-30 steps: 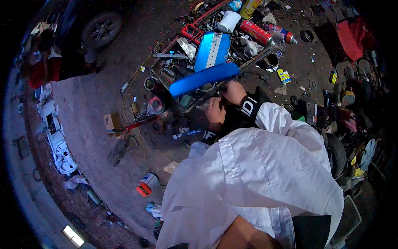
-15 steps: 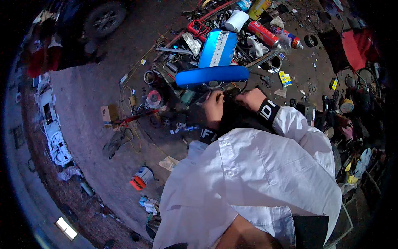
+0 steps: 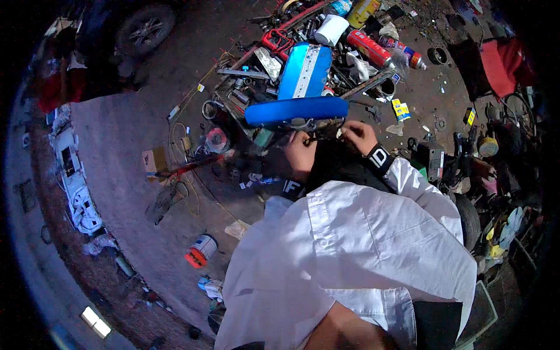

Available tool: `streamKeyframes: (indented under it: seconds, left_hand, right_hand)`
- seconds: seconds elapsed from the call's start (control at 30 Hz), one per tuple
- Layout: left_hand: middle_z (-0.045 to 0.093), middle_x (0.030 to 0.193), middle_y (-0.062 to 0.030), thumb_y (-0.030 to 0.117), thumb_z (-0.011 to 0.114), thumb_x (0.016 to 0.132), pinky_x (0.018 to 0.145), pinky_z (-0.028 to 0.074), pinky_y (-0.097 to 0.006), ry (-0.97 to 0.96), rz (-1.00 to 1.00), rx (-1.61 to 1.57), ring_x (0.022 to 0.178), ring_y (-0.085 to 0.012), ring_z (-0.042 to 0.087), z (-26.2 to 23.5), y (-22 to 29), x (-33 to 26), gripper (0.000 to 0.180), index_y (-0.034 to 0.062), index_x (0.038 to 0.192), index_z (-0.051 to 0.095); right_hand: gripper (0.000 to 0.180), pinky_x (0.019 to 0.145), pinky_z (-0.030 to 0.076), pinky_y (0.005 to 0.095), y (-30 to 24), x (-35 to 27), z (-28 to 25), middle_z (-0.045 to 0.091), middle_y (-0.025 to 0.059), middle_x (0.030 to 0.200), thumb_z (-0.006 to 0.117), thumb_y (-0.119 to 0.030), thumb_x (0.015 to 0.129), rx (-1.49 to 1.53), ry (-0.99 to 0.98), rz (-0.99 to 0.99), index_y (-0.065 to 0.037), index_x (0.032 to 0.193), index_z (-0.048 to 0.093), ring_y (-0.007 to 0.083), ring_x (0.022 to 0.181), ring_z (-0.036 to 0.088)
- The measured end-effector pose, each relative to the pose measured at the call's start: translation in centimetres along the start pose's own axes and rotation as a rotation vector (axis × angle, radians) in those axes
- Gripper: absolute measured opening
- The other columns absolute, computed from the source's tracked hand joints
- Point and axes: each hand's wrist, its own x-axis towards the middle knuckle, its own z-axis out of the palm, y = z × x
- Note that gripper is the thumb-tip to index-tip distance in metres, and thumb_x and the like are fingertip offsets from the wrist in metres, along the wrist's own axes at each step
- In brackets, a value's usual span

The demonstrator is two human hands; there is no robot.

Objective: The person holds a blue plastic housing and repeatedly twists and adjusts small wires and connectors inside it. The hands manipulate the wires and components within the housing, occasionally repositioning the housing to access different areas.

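Observation:
Close to my body, just below a blue curved bar (image 3: 296,111), both my hands are at work. My left hand (image 3: 300,154) is closed with its fingers curled; what they hold, if anything, is hidden. My right hand (image 3: 359,137) pinches a small pale piece (image 3: 339,133), too small to name. Dark cloth lies between my hands. Beyond the bar stands a blue panel (image 3: 290,73) with a pale strip full of small marks down its middle. A dull metal part shows under the bar, between the hands.
A tray of metal tools and parts (image 3: 240,96) lies beyond the blue bar, with a white cup (image 3: 332,30) and a red spray can (image 3: 370,49). Left on the floor are a wire spool (image 3: 217,140), a cardboard box (image 3: 155,163) and a white-and-orange tub (image 3: 200,251). Clutter fills the right.
My right hand has shifted slightly and turned, and a small pale piece now shows at its fingertips. My left hand's fingers have curled in more. The blue bar has tilted a little.

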Motion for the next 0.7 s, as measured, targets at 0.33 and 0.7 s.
streamKeyframes:
  seconds: [0.33, 0.7]
  left_hand:
    - [0.063, 0.096, -0.0136, 0.007, 0.06, 0.076, 0.07, 0.049, -0.046, 0.03, -0.025, 0.097, 0.084, -0.0395, 0.06, 0.2, 0.2, -0.3, 0.013, 0.0068, 0.088, 0.063]
    - [0.057, 0.088, -0.0163, -0.003, 0.058, 0.069, 0.071, 0.046, -0.041, -0.006, 0.099, -0.078, 0.08, -0.0363, 0.056, -0.8, 1.8, -0.4, 0.016, 0.0013, 0.084, 0.058]
  right_hand:
    - [0.028, 0.066, 0.051, 0.0437, -7.9, 0.2, 4.4, 0.066, 0.0189, 0.081, 0.061, -0.029, 0.086, -0.565, -0.098, -0.269, -0.002, 0.086, 0.067, 0.0363, 0.074, 0.063]
    - [0.029, 0.066, 0.051, 0.0393, -2.8, 3.7, 6.6, 0.068, 0.0151, 0.079, 0.069, -0.031, 0.08, -0.463, -0.115, -0.076, -0.004, 0.091, 0.07, 0.0294, 0.075, 0.066]
